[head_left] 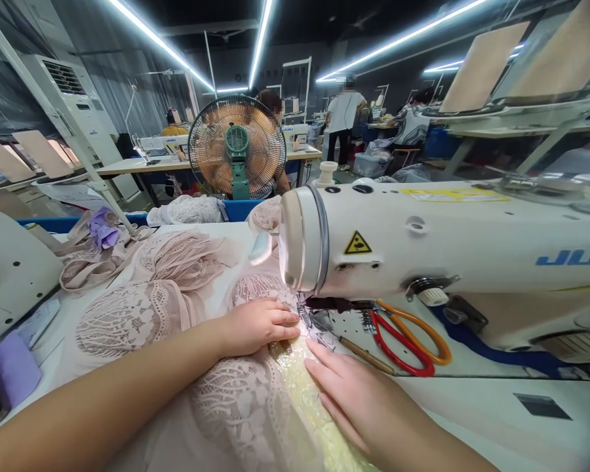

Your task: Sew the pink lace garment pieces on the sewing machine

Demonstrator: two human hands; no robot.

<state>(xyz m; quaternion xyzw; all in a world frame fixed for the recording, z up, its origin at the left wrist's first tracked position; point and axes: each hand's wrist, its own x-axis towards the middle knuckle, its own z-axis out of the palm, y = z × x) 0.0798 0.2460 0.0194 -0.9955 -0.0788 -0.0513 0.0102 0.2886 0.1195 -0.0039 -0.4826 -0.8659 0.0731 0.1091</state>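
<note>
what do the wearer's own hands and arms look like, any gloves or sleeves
Both the left hand and the right hand are ungloved, with no rings visible. The left forearm and right forearm show no sleeve, watch or bracelet as far as the picture reaches.

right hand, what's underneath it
Shiny pale-yellow material shows beside the right hand and runs in under its fingers. The hand covers the rest, so how far it extends there, or what else lies below, can't be seen.
</note>
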